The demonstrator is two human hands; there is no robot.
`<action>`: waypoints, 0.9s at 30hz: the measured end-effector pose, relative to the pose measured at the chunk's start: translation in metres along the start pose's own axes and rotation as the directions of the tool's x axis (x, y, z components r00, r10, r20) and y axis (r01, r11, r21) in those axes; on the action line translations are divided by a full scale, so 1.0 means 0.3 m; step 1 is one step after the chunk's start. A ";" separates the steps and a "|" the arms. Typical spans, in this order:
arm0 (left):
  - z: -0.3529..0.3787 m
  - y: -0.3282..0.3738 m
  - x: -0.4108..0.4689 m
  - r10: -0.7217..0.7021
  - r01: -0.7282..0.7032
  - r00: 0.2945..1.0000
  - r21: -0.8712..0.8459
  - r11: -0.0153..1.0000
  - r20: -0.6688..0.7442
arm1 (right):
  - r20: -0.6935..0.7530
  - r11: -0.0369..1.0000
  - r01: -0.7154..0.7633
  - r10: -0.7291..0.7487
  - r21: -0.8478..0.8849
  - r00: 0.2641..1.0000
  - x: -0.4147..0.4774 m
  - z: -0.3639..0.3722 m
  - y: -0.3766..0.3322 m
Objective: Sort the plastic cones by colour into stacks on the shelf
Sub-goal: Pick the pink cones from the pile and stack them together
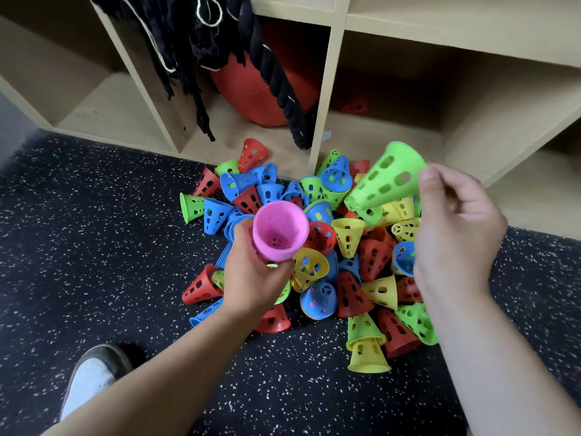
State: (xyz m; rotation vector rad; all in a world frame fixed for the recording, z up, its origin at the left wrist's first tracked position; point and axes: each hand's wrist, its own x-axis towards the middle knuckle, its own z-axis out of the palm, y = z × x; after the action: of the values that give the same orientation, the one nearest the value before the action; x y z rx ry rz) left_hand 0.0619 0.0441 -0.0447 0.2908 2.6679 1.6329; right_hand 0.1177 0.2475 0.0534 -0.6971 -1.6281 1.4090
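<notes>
A pile of perforated plastic cones [317, 247] in red, blue, green and yellow lies on the floor in front of a wooden shelf [327, 99]. My left hand [251, 278] grips a pink cone [279, 234] above the pile, its wide mouth turned up toward me. My right hand [456, 228] holds a green cone [390, 177] by its side, tilted, narrow end pointing up toward the shelf. One red cone [355, 106] lies deep in the shelf's middle compartment.
An orange ball [267, 89], a thick black rope [276, 73] and dark straps fill the compartment left of centre. The floor is black speckled rubber [94, 231]. My white shoe [94, 376] stands at the lower left.
</notes>
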 end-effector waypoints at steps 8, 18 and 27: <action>-0.032 -0.022 0.022 -0.029 0.025 0.992 -0.035 0.999 -0.126 | 0.059 0.863 0.185 -0.179 -0.469 0.982 0.053 -0.133 0.185; -0.012 -0.005 0.037 -0.019 0.014 0.993 -0.048 0.999 -0.120 | 0.007 0.802 0.185 -0.220 -0.568 0.975 0.073 -0.261 0.298; 0.055 0.001 -0.015 0.009 -0.011 0.999 -0.032 0.999 -0.051 | 0.005 0.834 0.225 -0.258 -0.504 0.966 -0.002 -0.360 0.326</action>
State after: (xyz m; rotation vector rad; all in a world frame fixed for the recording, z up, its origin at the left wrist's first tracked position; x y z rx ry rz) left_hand 0.0679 0.0581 -0.0524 0.2667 2.6773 1.7072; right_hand 0.2005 0.3211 -0.0415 -0.7813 -1.9764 0.7705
